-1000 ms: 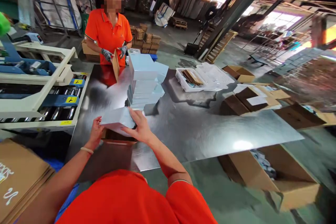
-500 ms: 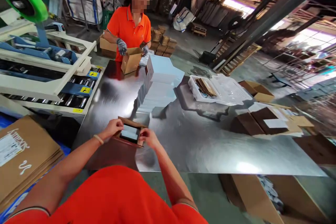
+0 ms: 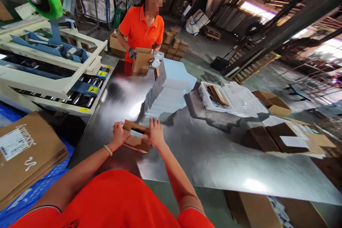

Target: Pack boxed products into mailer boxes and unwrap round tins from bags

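Metal surface [image 3: 213, 160]; pale box stack [image 3: 171, 96], farther side; small open carton [image 3: 137, 144], nearer side, on surface; left hand [image 3: 120, 135], gripping carton's left end; right hand [image 3: 157, 133], at right end, grip unclear; apparent step, flap handling; next move calls for steady walls

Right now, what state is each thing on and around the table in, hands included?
Small carton, open on top, pale contents showing.
Left hand, gripping its left end.
Right hand, at its right end, grip unclear.
Pale boxes, stacked unevenly.
White basket, open, holding flat cardboard.
Co-worker's carton, held upright.
Carton below table, open.
Flattened cartons, stacked.
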The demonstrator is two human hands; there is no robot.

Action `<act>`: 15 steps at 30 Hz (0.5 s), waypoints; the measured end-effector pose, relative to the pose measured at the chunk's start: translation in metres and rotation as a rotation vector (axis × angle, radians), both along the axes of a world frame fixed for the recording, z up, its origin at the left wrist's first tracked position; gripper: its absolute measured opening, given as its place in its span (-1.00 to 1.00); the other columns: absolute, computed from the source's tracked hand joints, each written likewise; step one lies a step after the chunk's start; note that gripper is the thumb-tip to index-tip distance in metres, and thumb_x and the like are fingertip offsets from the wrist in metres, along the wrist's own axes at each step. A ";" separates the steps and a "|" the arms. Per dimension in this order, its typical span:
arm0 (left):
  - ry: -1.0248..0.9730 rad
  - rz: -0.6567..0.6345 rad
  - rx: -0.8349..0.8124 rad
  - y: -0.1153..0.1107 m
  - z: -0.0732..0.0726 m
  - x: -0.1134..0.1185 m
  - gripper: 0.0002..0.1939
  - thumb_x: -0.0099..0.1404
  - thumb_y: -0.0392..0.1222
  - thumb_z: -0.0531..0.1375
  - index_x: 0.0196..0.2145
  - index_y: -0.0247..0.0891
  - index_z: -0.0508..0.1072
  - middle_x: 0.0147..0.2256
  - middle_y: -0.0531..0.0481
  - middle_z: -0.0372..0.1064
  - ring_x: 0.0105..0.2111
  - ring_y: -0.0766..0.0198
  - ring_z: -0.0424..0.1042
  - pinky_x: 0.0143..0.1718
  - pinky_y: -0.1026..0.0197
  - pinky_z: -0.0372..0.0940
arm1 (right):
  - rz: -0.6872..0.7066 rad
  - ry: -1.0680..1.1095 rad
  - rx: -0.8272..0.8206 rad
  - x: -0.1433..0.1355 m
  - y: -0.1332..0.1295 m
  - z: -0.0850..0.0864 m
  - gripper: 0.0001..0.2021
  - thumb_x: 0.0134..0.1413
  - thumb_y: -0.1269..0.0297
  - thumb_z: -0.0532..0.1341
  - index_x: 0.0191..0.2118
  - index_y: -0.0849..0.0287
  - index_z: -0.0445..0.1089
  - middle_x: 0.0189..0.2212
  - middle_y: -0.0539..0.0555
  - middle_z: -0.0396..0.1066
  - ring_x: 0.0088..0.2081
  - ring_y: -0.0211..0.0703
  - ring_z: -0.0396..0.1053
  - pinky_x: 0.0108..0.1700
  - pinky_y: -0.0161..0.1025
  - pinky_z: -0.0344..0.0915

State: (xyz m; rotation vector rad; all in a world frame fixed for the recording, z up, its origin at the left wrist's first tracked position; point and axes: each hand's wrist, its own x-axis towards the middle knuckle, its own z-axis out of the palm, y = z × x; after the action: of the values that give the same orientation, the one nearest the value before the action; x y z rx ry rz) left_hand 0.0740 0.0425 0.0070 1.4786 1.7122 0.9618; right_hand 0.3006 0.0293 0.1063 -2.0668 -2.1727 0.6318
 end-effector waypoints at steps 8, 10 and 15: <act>-0.228 -0.079 -0.063 0.019 -0.009 -0.022 -0.12 0.02 -0.16 0.56 0.27 -0.19 0.40 0.09 -0.21 0.34 0.18 -0.19 0.40 0.34 -0.31 0.33 | -0.137 -0.244 -0.126 -0.035 -0.043 -0.090 0.09 0.18 0.00 0.42 0.69 0.21 -0.03 0.60 0.69 -0.08 0.50 0.95 0.13 0.32 0.65 0.25; -0.221 0.034 0.027 0.021 -0.008 -0.042 -0.21 0.16 -0.12 0.48 0.31 -0.18 0.38 0.11 -0.24 0.36 0.20 -0.19 0.42 0.35 -0.34 0.33 | -0.154 -0.191 -0.088 -0.051 0.005 -0.094 0.05 0.27 0.02 0.33 0.70 0.26 -0.12 0.59 0.76 -0.13 0.43 0.92 0.27 0.24 0.59 0.36; -0.125 0.324 0.124 -0.017 -0.006 -0.125 -0.43 0.33 -0.06 0.28 0.28 -0.11 0.43 0.02 -0.19 0.50 0.04 -0.11 0.59 0.20 -0.28 0.52 | -0.106 -0.206 0.114 -0.117 0.177 -0.077 -0.04 0.31 0.09 0.31 0.65 0.43 -0.02 0.54 0.87 -0.07 0.29 0.67 0.47 0.22 0.42 0.43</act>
State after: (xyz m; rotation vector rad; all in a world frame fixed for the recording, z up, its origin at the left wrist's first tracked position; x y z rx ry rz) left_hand -0.0514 0.0253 0.0012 1.2069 1.8618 1.3220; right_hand 0.1833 0.2068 0.0295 -2.2555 -2.1252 0.2883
